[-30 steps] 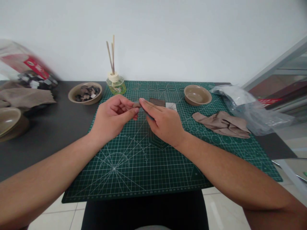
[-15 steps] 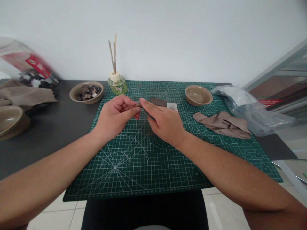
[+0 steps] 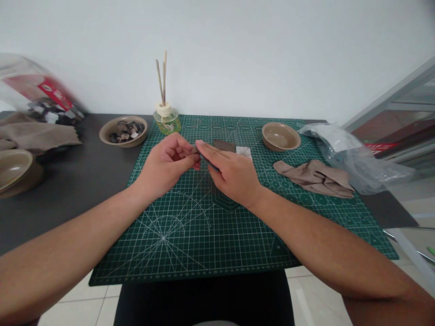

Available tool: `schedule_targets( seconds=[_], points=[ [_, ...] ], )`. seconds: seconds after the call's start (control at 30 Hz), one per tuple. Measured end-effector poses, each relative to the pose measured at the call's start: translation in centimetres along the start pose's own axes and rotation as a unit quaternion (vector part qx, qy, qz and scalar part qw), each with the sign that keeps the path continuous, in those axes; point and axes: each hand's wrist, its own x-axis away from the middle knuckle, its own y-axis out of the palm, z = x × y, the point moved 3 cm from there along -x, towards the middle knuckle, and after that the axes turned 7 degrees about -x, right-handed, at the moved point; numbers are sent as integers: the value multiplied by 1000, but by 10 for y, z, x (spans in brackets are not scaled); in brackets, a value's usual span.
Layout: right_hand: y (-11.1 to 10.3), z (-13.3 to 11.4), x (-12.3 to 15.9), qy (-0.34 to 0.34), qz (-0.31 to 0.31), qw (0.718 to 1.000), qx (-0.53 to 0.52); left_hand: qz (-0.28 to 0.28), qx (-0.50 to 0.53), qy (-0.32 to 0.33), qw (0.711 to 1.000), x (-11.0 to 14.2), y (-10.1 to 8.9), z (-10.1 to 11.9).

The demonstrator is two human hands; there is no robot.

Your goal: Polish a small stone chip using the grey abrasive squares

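Note:
Above the middle of the green cutting mat (image 3: 163, 238), my left hand (image 3: 168, 158) pinches a small grey-brown piece (image 3: 195, 150) between thumb and fingers. My right hand (image 3: 234, 172) is closed on a thin dark flat strip (image 3: 208, 164), its fingers laid straight along the top. The strip's near end meets the small piece at my left fingertips; most of both is covered by my fingers. Just behind my right hand lie a dark brown rectangular block (image 3: 224, 145) and a white square (image 3: 244, 151) on the mat.
At the left stand a bowl of dark chips (image 3: 124, 131), stacked bowls (image 3: 16, 170), a brown cloth (image 3: 37, 131) and a bag of chips (image 3: 50, 106). A reed diffuser (image 3: 166, 118) is behind. At right are another bowl (image 3: 281, 136), a crumpled cloth (image 3: 316, 177) and a plastic bag (image 3: 356, 154).
My right fingertips and the strip have shifted slightly to the left against the small piece. My left hand keeps its pinch, and the view has moved a little.

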Motion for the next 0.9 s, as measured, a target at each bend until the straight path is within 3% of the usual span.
schedule_targets(
  seconds=[0.5, 0.73, 0.9],
  points=[
    [-3, 2, 0, 14, -11, 1000, -4, 9, -42, 8, 999, 2, -2, 5],
    [2, 0, -1, -12, -4, 1000, -26, 6, -127, -26, 992, 5, 2, 11],
    [5, 2, -1, -7, -12, 1000, -21, 1, -117, -43, 992, 5, 2, 8]
  ],
)
